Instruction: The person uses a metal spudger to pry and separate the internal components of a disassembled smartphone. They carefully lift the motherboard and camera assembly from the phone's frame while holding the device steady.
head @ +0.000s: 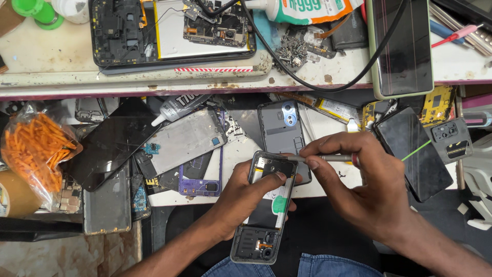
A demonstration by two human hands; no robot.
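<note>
My left hand [245, 197] grips an opened phone body [264, 208] with its back off, dark boards and a white battery showing, thumb pressed near its upper end. My right hand [353, 179] pinches a thin grey metal tool [328, 158] held level, its tip touching the upper edge of that phone. Both hands hover over my lap, in front of an open drawer full of phone parts.
The drawer holds a grey back cover with a blue camera ring [283, 133], a silver frame [182, 141], a purple frame [202, 182], black screens [416, 154], a glue tube [177, 109] and a bag of orange pieces [37, 151]. Above on the bench: a dismantled phone [171, 31], screws [291, 51], a black cable [338, 87].
</note>
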